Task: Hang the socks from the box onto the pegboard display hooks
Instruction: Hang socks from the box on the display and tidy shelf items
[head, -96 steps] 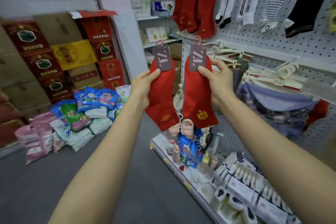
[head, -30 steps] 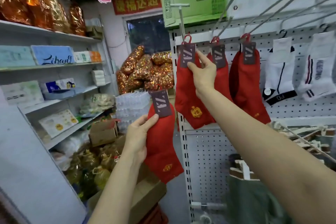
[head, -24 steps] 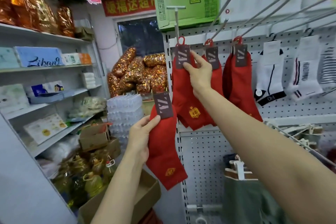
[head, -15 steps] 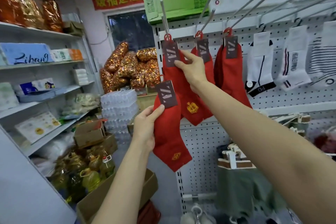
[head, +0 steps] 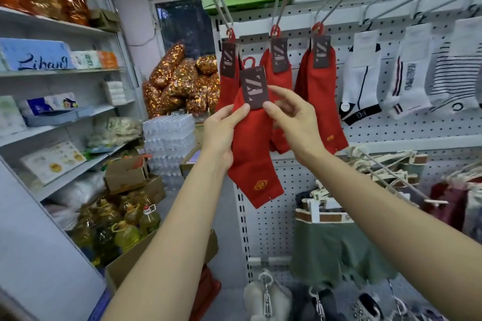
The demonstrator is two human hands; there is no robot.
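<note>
- Shop aisle: white pegboard (head: 347,135) ahead with long hooks; shelves (head: 65,114) of boxed goods to my left, cartons on the floor.
- Already hung: three red pairs, on the left hook (head: 221,5), middle hook (head: 280,2) and right hook (head: 339,2); white socks (head: 361,81) further right.
- Red sock pair (head: 251,154): in front of the board, below the hooks, not yet hung.
- My left hand (head: 221,130): thumb and fingers pinch the cuff, taking the weight.
- My right hand (head: 294,117): fingertips pinch the dark card tag (head: 254,87), probably to steady its red hanger loop (head: 249,61) for threading.

head view — facing pegboard (head: 287,190), close
</note>
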